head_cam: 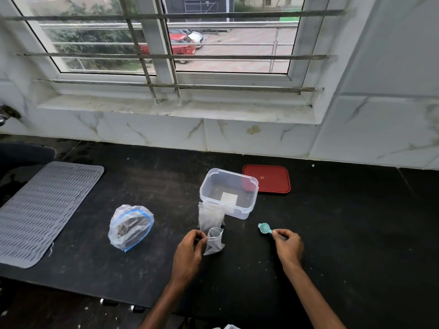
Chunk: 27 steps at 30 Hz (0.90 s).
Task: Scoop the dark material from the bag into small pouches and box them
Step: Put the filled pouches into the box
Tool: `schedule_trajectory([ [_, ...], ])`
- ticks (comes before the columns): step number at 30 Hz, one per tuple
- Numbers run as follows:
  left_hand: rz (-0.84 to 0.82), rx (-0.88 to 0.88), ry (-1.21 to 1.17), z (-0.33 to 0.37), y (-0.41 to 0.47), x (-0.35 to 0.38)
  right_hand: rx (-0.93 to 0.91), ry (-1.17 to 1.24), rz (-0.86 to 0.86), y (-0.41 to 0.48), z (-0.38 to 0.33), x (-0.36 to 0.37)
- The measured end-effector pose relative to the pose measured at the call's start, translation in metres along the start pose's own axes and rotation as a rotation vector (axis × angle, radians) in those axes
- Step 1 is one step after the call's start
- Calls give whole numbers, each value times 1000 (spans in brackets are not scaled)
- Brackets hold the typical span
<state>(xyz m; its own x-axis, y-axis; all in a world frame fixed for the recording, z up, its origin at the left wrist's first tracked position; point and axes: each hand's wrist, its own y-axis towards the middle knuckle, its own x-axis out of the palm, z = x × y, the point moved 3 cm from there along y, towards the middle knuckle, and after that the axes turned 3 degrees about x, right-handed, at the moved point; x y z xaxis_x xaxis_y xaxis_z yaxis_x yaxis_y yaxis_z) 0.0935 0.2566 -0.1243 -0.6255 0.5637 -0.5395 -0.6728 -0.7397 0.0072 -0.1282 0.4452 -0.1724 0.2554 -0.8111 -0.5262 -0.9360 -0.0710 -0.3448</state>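
While my left hand pinches the small clear pouch by its edge between curled fingers, holding it upright over the black table, my right hand grips the handle of the teal scoop, its bowl pointing up and left. Well to the left of the pouch sits the zip bag of dark material. More pouches lean against the front of the clear box, just beyond my left hand. A red lid lies flat behind the box, and a grey ribbed mat lies far left

Barred window above a black counter
White veined wall tiles at two o'clock; daylight enters at twelve.
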Motion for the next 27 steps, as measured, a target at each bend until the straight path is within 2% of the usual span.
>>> schedule_trajectory([
  [4,17,38,-66,11,1,-3,-193,-268,113,-10,-14,0],
  [6,43,54,-100,18,2,-6,-383,-223,95,-27,-30,3],
  [8,69,66,-137,25,4,-9,-513,-7,-127,-45,-47,14],
  [10,78,82,-174,29,6,-12,-484,147,-411,-62,-61,32],
  [12,69,87,-219,28,9,-16,-435,186,-613,-72,-70,46],
  [16,70,13,-379,21,15,-26,-315,201,-869,-90,-73,62],
  [18,61,-14,-434,17,19,-32,-281,196,-874,-98,-74,68],
  [20,45,-26,-441,14,26,-38,-275,240,-771,-104,-76,72],
  [23,108,-35,-410,11,38,-49,-240,287,-591,-109,-78,76],
  [27,151,-13,-328,14,47,-59,-208,287,-507,-120,-81,83],
])
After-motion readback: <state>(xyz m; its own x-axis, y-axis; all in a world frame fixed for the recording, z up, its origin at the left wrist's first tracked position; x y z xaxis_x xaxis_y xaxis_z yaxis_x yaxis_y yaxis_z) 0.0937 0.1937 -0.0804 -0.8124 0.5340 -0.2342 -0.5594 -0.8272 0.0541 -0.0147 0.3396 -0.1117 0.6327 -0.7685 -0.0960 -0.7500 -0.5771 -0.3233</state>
